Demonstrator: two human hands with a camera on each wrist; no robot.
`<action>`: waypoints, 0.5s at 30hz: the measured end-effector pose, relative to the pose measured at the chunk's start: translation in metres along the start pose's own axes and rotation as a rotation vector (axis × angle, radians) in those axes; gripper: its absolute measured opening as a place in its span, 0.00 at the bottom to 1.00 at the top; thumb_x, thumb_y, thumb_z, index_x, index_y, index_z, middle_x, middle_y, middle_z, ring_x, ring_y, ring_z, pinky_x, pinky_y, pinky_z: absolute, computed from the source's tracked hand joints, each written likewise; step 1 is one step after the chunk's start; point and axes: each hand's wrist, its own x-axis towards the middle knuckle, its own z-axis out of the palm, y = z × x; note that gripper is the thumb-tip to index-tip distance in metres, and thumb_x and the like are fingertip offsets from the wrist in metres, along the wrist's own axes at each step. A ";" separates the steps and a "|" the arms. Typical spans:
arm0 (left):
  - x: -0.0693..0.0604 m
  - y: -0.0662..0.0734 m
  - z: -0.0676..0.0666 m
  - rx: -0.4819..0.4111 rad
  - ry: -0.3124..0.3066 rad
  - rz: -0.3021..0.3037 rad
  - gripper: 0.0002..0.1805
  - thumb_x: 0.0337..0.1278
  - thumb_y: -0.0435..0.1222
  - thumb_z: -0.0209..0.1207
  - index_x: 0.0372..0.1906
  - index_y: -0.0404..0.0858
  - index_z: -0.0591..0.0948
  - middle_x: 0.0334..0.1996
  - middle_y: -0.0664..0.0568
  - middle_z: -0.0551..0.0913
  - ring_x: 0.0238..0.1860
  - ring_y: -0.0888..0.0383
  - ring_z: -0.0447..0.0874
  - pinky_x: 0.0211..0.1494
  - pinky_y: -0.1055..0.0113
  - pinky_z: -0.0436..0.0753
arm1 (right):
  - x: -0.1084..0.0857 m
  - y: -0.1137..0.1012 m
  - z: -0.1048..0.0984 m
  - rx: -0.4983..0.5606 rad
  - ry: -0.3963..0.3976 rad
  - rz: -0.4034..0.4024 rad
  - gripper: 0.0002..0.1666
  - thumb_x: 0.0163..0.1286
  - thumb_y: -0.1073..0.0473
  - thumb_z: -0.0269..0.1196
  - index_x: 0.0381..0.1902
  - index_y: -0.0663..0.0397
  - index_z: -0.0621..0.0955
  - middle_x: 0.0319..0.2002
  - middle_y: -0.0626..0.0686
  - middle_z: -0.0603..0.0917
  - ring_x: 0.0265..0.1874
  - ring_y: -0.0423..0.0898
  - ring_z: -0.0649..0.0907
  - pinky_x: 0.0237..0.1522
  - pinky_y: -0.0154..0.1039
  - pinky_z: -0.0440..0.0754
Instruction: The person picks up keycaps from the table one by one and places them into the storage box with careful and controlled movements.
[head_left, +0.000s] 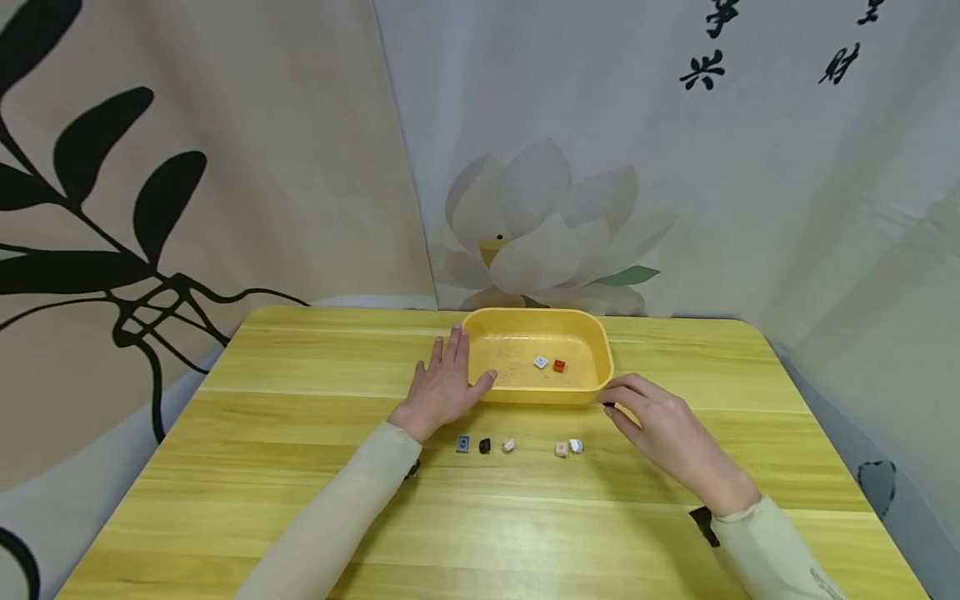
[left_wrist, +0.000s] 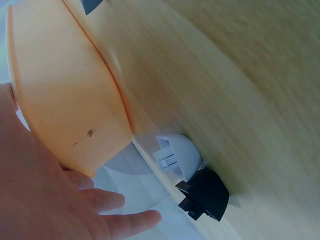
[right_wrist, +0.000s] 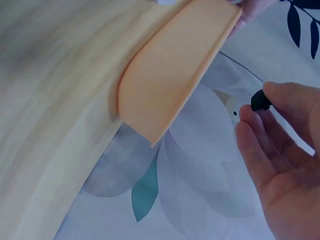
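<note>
On the bench (head_left: 487, 533), a yellow tray (head_left: 540, 397) sits near the far edge with two small pieces in it: a white piece (head_left: 541, 362) and an orange-red piece (head_left: 558, 366), lying close together.

The person's left hand (head_left: 444, 383) lies along the tray's left side, fingers straight and slightly spread, the thumb over the near rim; it grasps no piece and seems to be steadying the tray. The right hand (head_left: 656, 421) is just outside the tray's near right corner, thumb and fingertips pinching a small black piece (right_wrist: 260, 101). The fingers cover part of that piece, so its exact shape is hard to tell.

Nearer the person, a loose row lies on the bench: a grey-blue piece (head_left: 462, 443), a second black piece (head_left: 484, 446) and a pinkish-white piece (head_left: 508, 445), then, after a gap, a cream piece (head_left: 561, 449) and a bright white piece (head_left: 576, 446) side by side.

The step in hand looks like moving the pinched piece singly between tray and row; which way, this moment alone does not settle. The next move calls for keeping the light pinch, clearing the rim and loosening the fingers only once the piece is supported.
</note>
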 end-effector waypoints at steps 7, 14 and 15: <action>0.001 -0.001 0.000 0.007 0.004 0.001 0.53 0.73 0.67 0.42 0.84 0.34 0.42 0.84 0.45 0.36 0.82 0.36 0.40 0.74 0.28 0.54 | 0.014 0.001 0.001 0.027 0.047 0.023 0.17 0.58 0.73 0.76 0.45 0.56 0.87 0.45 0.50 0.86 0.38 0.45 0.87 0.37 0.41 0.87; 0.001 -0.001 0.001 0.005 0.001 0.004 0.53 0.73 0.67 0.42 0.84 0.35 0.42 0.84 0.45 0.36 0.82 0.37 0.39 0.74 0.29 0.54 | 0.032 0.002 0.008 0.063 0.095 0.054 0.17 0.61 0.70 0.75 0.49 0.57 0.89 0.46 0.51 0.87 0.41 0.48 0.88 0.37 0.44 0.87; 0.000 -0.001 0.001 0.000 0.003 0.012 0.53 0.74 0.67 0.43 0.84 0.35 0.42 0.84 0.45 0.36 0.82 0.36 0.40 0.74 0.29 0.54 | 0.033 0.003 0.009 0.069 0.103 0.059 0.17 0.61 0.70 0.75 0.49 0.57 0.89 0.46 0.51 0.88 0.42 0.49 0.88 0.37 0.45 0.87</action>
